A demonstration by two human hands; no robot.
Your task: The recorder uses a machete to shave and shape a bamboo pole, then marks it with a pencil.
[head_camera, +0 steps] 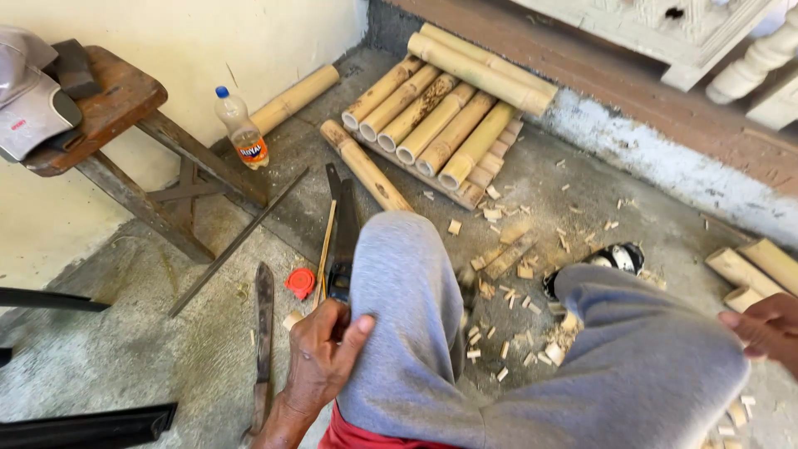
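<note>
I sit with grey trousers (416, 333) over both knees. My left hand (322, 359) rests by my left knee, thumb against the cloth and fingers curled at the dark handle of a hand saw (342, 249) lying on the concrete floor. A thin bamboo strip (325, 249) lies alongside the saw. My right hand (766, 330) shows only partly at the right edge, fingers pointing left, nothing visible in it, close to short bamboo pieces (752, 270). A stack of cut bamboo tubes (440, 112) lies ahead by the wall.
A long knife (263, 333) and a red cap (300, 283) lie left of the saw, with a thin rod (237, 241) beyond. A bottle of orange drink (243, 131) stands by a wooden stool (116, 104). Bamboo chips (507, 274) litter the floor near a sandal (613, 258).
</note>
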